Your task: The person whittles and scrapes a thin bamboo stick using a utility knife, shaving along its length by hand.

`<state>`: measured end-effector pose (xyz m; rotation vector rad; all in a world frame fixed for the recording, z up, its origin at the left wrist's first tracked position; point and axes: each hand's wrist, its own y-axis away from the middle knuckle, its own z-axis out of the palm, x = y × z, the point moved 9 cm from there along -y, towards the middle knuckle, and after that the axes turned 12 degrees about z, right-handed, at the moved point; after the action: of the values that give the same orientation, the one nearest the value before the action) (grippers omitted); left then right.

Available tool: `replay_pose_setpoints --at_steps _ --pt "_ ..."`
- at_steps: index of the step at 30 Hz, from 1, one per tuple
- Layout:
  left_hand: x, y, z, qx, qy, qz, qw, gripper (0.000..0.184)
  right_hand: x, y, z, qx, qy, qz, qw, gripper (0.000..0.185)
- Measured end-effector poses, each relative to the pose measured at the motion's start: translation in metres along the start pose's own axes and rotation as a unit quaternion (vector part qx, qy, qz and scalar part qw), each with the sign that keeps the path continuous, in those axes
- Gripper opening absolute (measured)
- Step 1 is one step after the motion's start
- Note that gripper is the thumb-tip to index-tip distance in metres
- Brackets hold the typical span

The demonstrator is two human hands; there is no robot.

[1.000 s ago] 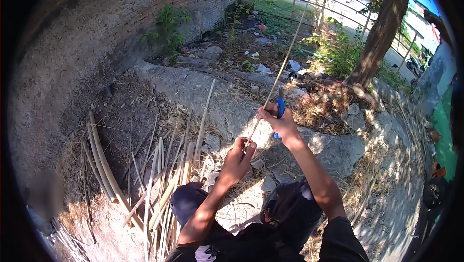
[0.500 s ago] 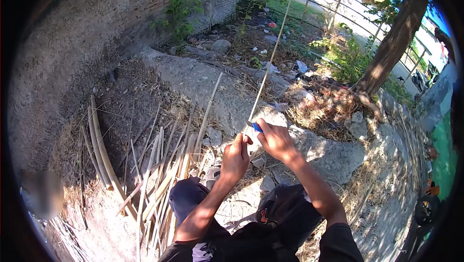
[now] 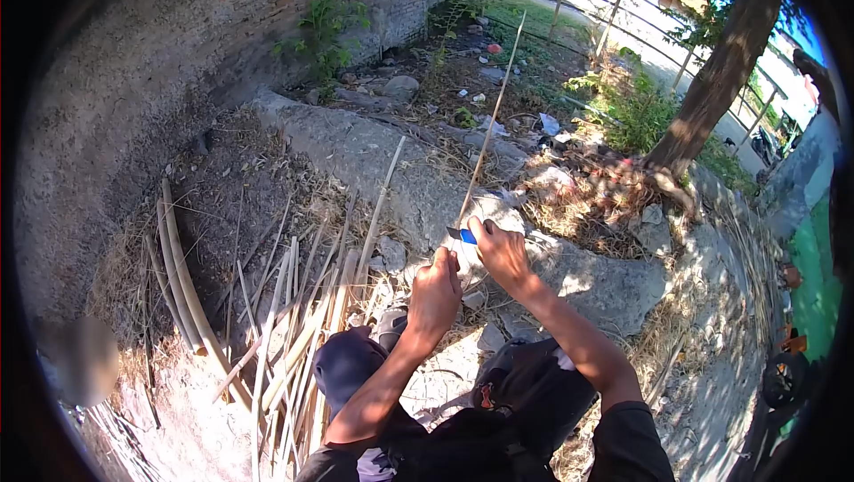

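Note:
A long thin strip [image 3: 491, 131], pale brown and pointed at its far end, slants up and away from my hands. My left hand [image 3: 434, 297] is closed around its near end. Just beyond, to the right, my right hand [image 3: 501, 251] grips a blue-handled knife [image 3: 468, 236], whose short dark blade lies across the strip. The strip's lowest end is hidden by my left fingers. Both hands are above the gap between my knees.
Cut poles and strips [image 3: 289, 340] lie at the lower left. A long rock [image 3: 356, 148] crosses the ground ahead. Beyond are litter, a tree trunk [image 3: 725, 64] and a bamboo fence. A rough wall [image 3: 151, 82] rises on the left.
The knife has come from upright in my right hand to lying across the strip near my left hand. The strip's far end now appears lower and shorter in view.

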<state>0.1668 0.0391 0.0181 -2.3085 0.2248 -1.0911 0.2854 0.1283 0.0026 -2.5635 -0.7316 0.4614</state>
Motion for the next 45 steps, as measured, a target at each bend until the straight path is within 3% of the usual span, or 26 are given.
replay_pose_setpoints --at_steps 1,4,6,8,9,10,12,13,15,18,23,27,30,32,33,35,36,37,38,39,41,44,45 --pt "0.000 0.003 0.001 0.000 0.001 0.000 1.000 0.026 0.008 -0.002 0.008 0.000 0.001 0.000 1.000 0.036" --pt "-0.008 0.024 0.017 -0.068 0.018 -0.052 0.996 0.028 0.072 -0.028 0.004 0.040 0.040 0.135 0.989 0.022" --pt "-0.007 0.034 0.029 -0.104 0.085 -0.061 0.989 0.030 0.105 -0.036 -0.001 0.054 0.011 0.141 0.988 0.022" --pt "-0.012 0.037 0.038 -0.126 0.106 -0.068 0.984 0.029 0.130 -0.036 -0.003 0.035 -0.012 0.213 0.976 0.022" --pt "-0.016 0.036 0.043 -0.148 0.140 -0.100 0.974 0.031 0.142 -0.033 -0.002 0.060 -0.094 0.237 0.965 0.022" --pt "-0.019 0.037 0.049 -0.169 0.174 -0.131 0.961 0.033 0.145 -0.037 -0.002 0.105 -0.205 0.165 0.959 0.025" --pt "-0.027 0.040 0.057 -0.151 0.219 -0.153 0.952 0.037 0.159 -0.029 0.037 -0.051 -0.415 0.264 0.869 0.031" --pt "-0.032 0.039 0.057 -0.124 0.231 -0.153 0.953 0.038 0.140 -0.028 0.020 -0.054 -0.415 0.266 0.868 0.031" --pt "-0.036 0.038 0.057 -0.100 0.240 -0.156 0.953 0.037 0.086 -0.016 0.006 -0.177 -0.576 0.349 0.718 0.034" --pt "-0.032 0.036 0.057 -0.095 0.245 -0.137 0.955 0.036 0.063 -0.017 -0.004 -0.154 -0.577 0.310 0.739 0.037" --pt "-0.024 0.037 0.064 -0.135 0.272 -0.157 0.940 0.037 0.077 -0.004 0.018 -0.188 -0.630 0.376 0.653 0.035" --pt "-0.024 0.036 0.069 -0.149 0.264 -0.162 0.939 0.036 0.073 -0.002 0.014 -0.180 -0.631 0.373 0.656 0.034" --pt "-0.027 0.036 0.067 -0.100 0.303 -0.181 0.930 0.034 0.063 -0.003 0.012 -0.201 -0.622 0.348 0.672 0.031" --pt "-0.029 0.042 0.082 -0.130 0.472 -0.274 0.828 0.033 0.057 -0.003 0.010 -0.199 -0.610 0.346 0.685 0.029" --pt "-0.029 0.042 0.084 -0.132 0.472 -0.274 0.828 0.033 0.055 -0.005 0.009 -0.197 -0.610 0.332 0.692 0.028" --pt "-0.035 0.034 0.075 -0.107 0.364 -0.206 0.902 0.034 0.054 -0.008 0.005 -0.192 -0.589 0.319 0.717 0.027" --pt "-0.040 0.035 0.078 -0.107 0.363 -0.206 0.902 0.034 0.051 -0.011 0.003 -0.189 -0.569 0.304 0.740 0.026" --pt "-0.046 0.033 0.076 -0.080 0.331 -0.187 0.921 0.034 0.055 -0.012 -0.002 -0.159 -0.522 0.234 0.805 0.027" --pt "-0.051 0.032 0.072 -0.052 0.299 -0.167 0.938 0.034 0.058 -0.008 0.003 -0.161 -0.523 0.232 0.804 0.027" --pt "-0.048 0.028 0.064 -0.033 0.284 -0.144 0.947 0.035 0.049 -0.006 -0.009 -0.114 -0.448 0.133 0.877 0.030" --pt "-0.046 0.024 0.058 -0.022 0.263 -0.129 0.956 0.035 0.021 -0.009 -0.023 -0.166 -0.289 0.084 0.939 0.031" --pt "-0.038 0.020 0.048 -0.012 0.217 -0.111 0.970 0.036 0.010 -0.005 -0.027 -0.151 -0.222 0.028 0.963 0.026" --pt "-0.037 0.020 0.047 -0.017 0.195 -0.111 0.974 0.035 0.006 -0.004 -0.032 -0.106 -0.253 -0.003 0.962 0.024"
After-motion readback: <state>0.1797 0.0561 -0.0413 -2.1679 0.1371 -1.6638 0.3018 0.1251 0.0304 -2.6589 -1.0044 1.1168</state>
